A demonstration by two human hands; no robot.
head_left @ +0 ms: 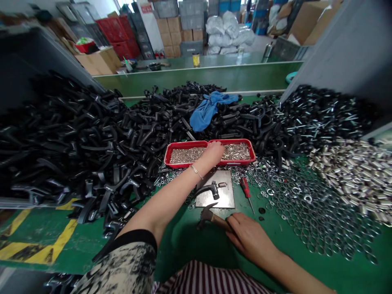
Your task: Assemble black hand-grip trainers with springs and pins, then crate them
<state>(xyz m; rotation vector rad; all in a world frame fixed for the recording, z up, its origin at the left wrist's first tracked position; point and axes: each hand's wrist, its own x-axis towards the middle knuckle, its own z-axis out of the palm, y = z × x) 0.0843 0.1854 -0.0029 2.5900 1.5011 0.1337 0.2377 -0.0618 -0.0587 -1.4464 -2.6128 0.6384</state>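
My left hand (215, 151) reaches over the divide between two red trays, its curled fingers at the small metal pins (237, 151) in the right tray (251, 153). The fingertips are partly hidden, and I cannot see what is between them. Closed around the wooden handle of a claw hammer (216, 219), my right hand (249, 237) rests low over the green table. Between the hands lies a metal plate (226, 200), bearing a black lever handle (210, 188) and a small spring-like metal piece (222, 185).
Black handles (122, 134) are heaped at left and behind the trays, under a blue cloth (205, 112). A red screwdriver (245, 188) lies right of the plate. Metal rings (318, 212), silver sleeves (355, 175) and black-headed bolts (324, 110) cover the right side.
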